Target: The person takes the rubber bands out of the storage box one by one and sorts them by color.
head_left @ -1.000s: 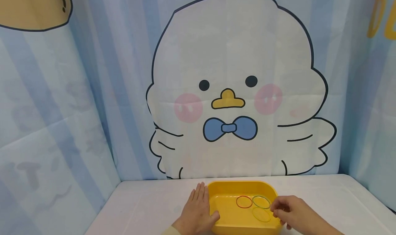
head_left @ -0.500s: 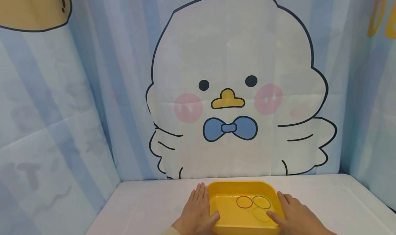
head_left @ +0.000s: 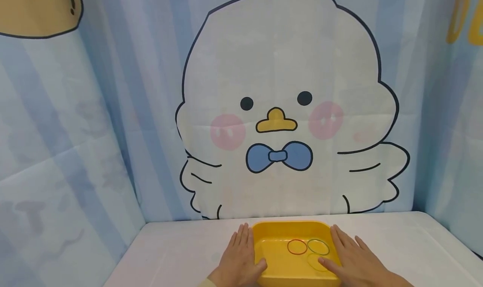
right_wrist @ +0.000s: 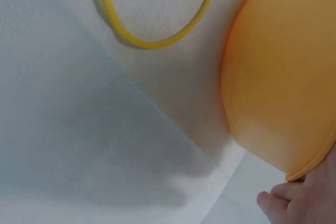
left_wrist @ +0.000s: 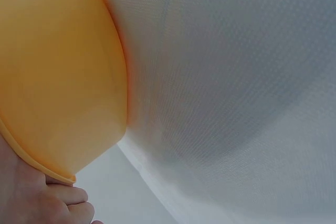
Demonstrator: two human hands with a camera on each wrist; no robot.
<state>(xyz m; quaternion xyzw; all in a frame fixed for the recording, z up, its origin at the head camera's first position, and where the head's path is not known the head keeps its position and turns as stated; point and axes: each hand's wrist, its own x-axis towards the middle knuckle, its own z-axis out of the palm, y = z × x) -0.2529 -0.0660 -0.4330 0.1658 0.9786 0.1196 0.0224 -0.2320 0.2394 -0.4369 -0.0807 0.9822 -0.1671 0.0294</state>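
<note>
Fingers first: the left hand (head_left: 238, 257) lies flat with straight fingers close together along the tray's 9 o'clock wall, thumb hooked over the near rim. The right hand (head_left: 349, 259) mirrors it at 3 o'clock, fingers straight and slightly fanned, thumb reaching in over the rim toward the yellow band (head_left: 316, 262). Neither hand holds a band; both simply press the yellow tray (head_left: 292, 227) between them. From the left wrist view the tray's outer wall (left_wrist: 58, 77) bulges right above the fingertips (left_wrist: 68, 203); the right wrist view shows the same on its side (right_wrist: 283, 77), fingertip (right_wrist: 273, 203) under the rim.

Outward now: the tray sits on the white table (head_left: 181, 253) at 6 o'clock, just in front of the chick backdrop (head_left: 279, 110). Its long axis runs 9 to 3, a long side facing the person. Inside lie three rubber bands: red band (head_left: 297, 247) centre, green band (head_left: 318, 246) touching it toward 3 o'clock, the yellow one toward 5 o'clock.

The risk, as I judge it: flat palms give only a squeeze grip on smooth sloping walls, so uneven pressure could tip or skid the tray and slide those light bands into a heap. The right thumb, so near the yellow band, could drag it.
</note>
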